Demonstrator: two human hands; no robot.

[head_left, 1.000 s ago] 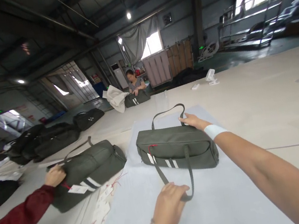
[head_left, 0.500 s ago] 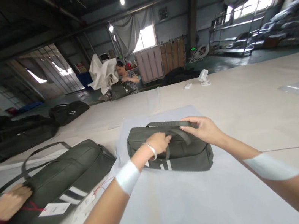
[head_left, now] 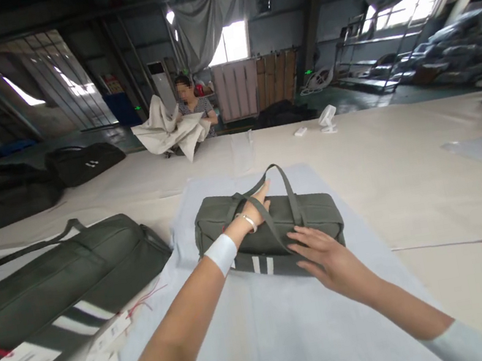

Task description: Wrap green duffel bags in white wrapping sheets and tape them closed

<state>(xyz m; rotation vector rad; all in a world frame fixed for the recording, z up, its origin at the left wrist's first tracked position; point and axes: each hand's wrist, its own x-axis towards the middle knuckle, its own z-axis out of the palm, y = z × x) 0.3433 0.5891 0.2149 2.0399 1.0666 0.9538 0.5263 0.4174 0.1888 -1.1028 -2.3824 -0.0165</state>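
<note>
A dark green duffel bag (head_left: pixel 315 208) with two white stripes lies on a pale blue sheet (head_left: pixel 296 332). My left hand (head_left: pixel 256 207) reaches between its handles and rests on the bag's top, fingers apart. At the bag's front right, my right hand (head_left: pixel 321 253) has its fingers spread against the side, beside the lower end of a handle. The rear handle stands up in a loop, and the front one crosses close to my left hand. Neither hand is closed around anything.
Another green bag (head_left: pixel 97 262) with a white tag (head_left: pixel 26 359) lies at the left. More dark bags (head_left: pixel 84 163) sit behind it. Across the table (head_left: pixel 408 176), a person (head_left: pixel 197 104) handles beige cloth (head_left: pixel 166 128). A small white fan (head_left: pixel 328 118) stands at the far edge.
My right hand has come off the handle and moved down to the bag's front. My left hand has opened. The rear handle has risen. The co-worker's hand at the left has left the view.
</note>
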